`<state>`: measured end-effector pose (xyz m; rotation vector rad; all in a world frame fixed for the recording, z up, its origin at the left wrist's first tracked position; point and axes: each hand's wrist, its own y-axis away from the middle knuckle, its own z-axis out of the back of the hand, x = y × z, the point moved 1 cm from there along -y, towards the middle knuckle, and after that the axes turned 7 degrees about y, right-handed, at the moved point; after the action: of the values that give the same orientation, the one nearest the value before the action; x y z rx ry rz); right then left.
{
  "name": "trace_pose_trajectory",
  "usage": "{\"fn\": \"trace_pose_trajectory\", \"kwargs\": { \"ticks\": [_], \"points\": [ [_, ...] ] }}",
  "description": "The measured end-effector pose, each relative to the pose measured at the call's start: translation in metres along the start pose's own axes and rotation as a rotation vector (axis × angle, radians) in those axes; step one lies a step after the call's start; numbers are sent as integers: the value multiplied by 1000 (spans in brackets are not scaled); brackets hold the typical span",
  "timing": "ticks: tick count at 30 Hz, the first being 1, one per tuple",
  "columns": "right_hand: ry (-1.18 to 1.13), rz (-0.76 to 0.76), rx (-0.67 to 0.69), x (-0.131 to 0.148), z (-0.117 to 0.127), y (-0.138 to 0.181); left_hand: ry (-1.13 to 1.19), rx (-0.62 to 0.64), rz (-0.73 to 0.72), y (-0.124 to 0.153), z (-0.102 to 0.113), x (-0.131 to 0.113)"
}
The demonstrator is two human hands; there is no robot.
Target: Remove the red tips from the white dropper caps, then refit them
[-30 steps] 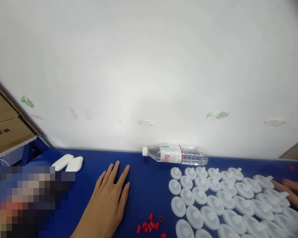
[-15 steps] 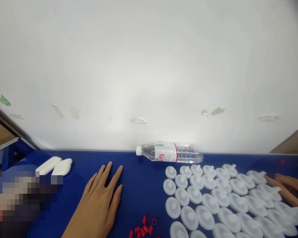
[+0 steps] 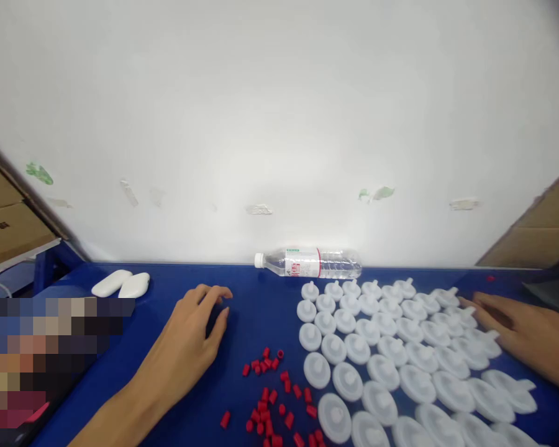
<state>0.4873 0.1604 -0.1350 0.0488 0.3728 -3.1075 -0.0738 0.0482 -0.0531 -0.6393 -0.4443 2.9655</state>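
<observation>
My left hand (image 3: 189, 332) hovers low over or rests on the blue table, left of the red caps. Its fingers are loosely bent, the thumb stands apart, and nothing is in it. My right hand (image 3: 526, 329) is at the right edge of the white discs, fingertips at or touching the outermost ones; its fingers are apart and I see nothing held. The round, translucent white plastic discs (image 3: 346, 380), each with a short stub on top, lie in rows. Between the left hand and the discs several small red caps (image 3: 265, 415) are scattered loose.
A clear plastic bottle (image 3: 302, 263) lies on its side against the white wall. Two white rounded objects (image 3: 135, 285) sit at the left, beside a blurred-out area. Cardboard boxes (image 3: 18, 236) stand beyond the left end of the blue table (image 3: 242, 316); more cardboard (image 3: 535, 230) is at right.
The view has tilted down and shows more red caps and discs. My left hand has gone from flat, spread fingers to bent ones. More of my right hand shows at the discs' edge.
</observation>
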Motion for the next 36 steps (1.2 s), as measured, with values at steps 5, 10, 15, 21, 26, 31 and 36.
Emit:
{"fn": "trace_pose_trajectory", "kwargs": {
  "ticks": [5,10,15,21,26,31,36],
  "points": [
    [23,13,115,36,39,3,364,243,69,-3,30,-14],
    [39,55,114,49,53,7,590,656,63,-3,49,-10],
    [55,77,137,54,60,8,619,851,55,-1,47,-6],
    [66,91,172,59,69,6,599,882,4,4,38,-14],
    [42,93,169,59,68,2,542,823,-29,3,33,-16],
    [4,118,164,57,66,1,499,799,-30,4,32,-18],
    [-31,165,122,54,68,0,473,794,2,5,32,-19]
  ]
}}
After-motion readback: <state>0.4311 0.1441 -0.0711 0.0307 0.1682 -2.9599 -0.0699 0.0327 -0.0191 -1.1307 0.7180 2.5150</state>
